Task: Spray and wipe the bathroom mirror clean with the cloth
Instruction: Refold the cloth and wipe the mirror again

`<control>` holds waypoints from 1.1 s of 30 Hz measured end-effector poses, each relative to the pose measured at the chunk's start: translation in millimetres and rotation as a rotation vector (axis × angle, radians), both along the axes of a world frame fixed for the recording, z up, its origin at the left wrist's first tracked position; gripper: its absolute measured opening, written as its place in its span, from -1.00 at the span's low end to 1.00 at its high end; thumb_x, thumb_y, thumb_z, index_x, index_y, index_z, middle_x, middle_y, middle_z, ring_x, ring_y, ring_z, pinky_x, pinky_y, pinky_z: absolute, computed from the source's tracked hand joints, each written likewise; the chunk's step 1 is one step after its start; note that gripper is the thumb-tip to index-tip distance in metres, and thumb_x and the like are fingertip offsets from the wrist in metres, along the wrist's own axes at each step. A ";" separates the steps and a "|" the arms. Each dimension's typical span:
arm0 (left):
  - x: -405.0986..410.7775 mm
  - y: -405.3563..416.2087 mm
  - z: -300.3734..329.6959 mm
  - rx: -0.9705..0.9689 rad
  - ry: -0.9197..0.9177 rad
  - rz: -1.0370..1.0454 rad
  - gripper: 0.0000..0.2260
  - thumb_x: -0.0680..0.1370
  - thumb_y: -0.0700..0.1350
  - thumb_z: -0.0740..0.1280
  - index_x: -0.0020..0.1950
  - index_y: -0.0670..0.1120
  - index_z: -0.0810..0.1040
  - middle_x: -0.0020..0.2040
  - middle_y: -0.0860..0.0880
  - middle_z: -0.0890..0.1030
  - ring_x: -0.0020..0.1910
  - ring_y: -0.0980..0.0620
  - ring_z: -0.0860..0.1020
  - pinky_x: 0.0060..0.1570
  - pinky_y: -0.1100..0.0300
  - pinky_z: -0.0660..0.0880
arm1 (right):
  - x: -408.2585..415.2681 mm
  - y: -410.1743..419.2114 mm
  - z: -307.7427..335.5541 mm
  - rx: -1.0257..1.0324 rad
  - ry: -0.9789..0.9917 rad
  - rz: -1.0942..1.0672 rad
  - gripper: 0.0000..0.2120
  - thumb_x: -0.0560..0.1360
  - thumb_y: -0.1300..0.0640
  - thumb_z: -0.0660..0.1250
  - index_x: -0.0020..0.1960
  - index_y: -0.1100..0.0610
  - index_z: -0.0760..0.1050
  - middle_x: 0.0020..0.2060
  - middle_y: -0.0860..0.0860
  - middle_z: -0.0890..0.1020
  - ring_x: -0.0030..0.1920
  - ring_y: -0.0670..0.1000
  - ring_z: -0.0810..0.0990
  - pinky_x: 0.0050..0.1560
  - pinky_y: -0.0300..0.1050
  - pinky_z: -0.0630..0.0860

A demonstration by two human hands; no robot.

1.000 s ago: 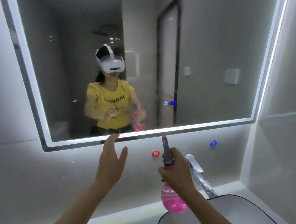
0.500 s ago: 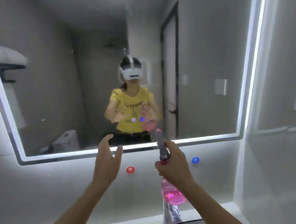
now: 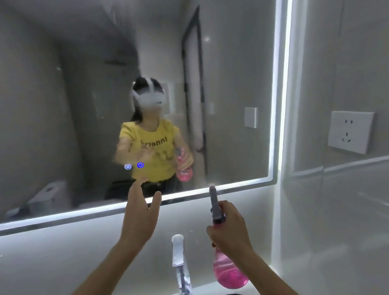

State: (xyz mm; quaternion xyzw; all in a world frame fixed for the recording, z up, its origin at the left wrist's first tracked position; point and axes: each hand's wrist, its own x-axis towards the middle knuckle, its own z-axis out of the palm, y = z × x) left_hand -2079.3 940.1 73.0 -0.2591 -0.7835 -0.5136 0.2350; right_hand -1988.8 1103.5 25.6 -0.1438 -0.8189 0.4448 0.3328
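At lower right, right hand (image 3: pixel 230 232) grips bottle (image 3: pixel 228 272), nozzle toward mirror (image 3: pixel 65 100); left hand (image 3: pixel 141 219) spread, empty. Spraying step; cloth unseen, needed next.

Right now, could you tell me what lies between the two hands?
In the head view, the faucet stands between the left hand and the right hand.

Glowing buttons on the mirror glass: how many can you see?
2. A pale round button and a blue one sit side by side, low on the mirror, just above the left hand.
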 end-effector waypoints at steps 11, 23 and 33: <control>53.3 125.2 -15.7 -0.024 -0.039 0.027 -0.59 0.57 -0.13 0.26 0.39 -0.06 0.26 0.40 -0.01 0.31 0.28 0.14 0.30 0.21 0.25 0.21 | 27.4 137.8 -8.6 -0.005 -0.030 -0.018 -0.67 0.32 0.39 0.33 -0.18 -0.02 0.35 -0.25 -0.08 0.49 -0.27 0.08 0.55 -0.23 0.10 0.60; 52.3 149.2 14.7 -0.060 0.015 0.026 -0.58 0.58 -0.10 0.23 0.42 -0.10 0.25 0.39 -0.05 0.33 0.17 0.17 0.27 0.12 0.23 0.23 | 35.7 161.4 13.0 -0.081 -0.019 -0.021 -0.72 0.32 0.36 0.29 -0.21 0.00 0.36 -0.35 -0.03 0.49 -0.31 0.17 0.59 -0.23 0.13 0.60; 48.1 169.4 48.4 -0.045 0.131 -0.036 -0.63 0.57 -0.14 0.24 0.37 -0.10 0.29 0.18 0.09 0.30 0.15 0.17 0.29 0.11 0.25 0.22 | 33.3 167.9 70.6 -0.014 0.148 0.022 -0.65 0.33 0.43 0.24 -0.20 -0.04 0.37 -0.28 -0.05 0.46 -0.30 0.13 0.58 -0.26 0.09 0.61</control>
